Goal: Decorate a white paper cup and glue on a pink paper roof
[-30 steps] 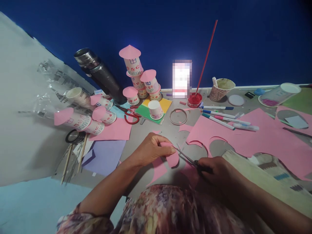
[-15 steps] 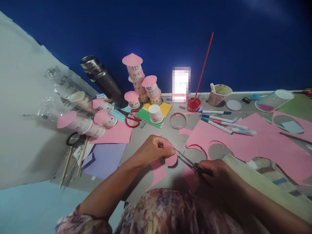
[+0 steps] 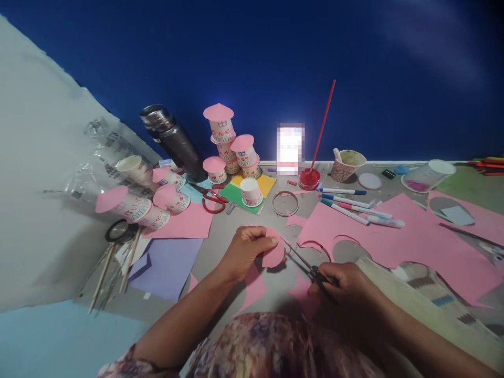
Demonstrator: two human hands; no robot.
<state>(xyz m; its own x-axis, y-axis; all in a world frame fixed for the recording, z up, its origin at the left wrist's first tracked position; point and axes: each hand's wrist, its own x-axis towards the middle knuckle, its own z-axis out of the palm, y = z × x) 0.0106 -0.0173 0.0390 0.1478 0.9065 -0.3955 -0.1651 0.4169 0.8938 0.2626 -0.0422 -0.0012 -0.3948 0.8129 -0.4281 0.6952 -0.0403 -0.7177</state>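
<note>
Grey tabletop (image 3: 226, 223) ran back to a blue wall (image 3: 252, 63), and from my distant seat I checked the edges first. On the left the surface ended just past two wooden sticks (image 3: 103, 278); on the near side, clothing hid much of the rim. My left hand (image 3: 248, 251) was near the middle, thumb and fingers pinched together on a pink paper piece (image 3: 273, 257) with a rounded lower edge. My right hand (image 3: 342, 281) was curled closed around the handles of some scissors (image 3: 314, 270), their tips at the right edge of that piece; I could not tell how far the blades were parted. Bare room lay between the left forearm and a purple sheet (image 3: 169, 268), and another patch around a ring (image 3: 285, 214). Rightward was tighter: a large cut pink sheet (image 3: 389, 244) and a pale cloth (image 3: 378, 275) lay close to the right forearm.

Then I counted. Three pink-roofed cup houses (image 3: 222, 128) stood near the wall, and three more (image 3: 134, 203) lay tipped at left. I made it five pens (image 3: 346, 211), one red-handled pair (image 3: 213, 202) of spare scissors, one tilted dark flask (image 3: 177, 147), and one red pot (image 3: 309, 180) holding a single slanting stick (image 3: 325, 123).
</note>
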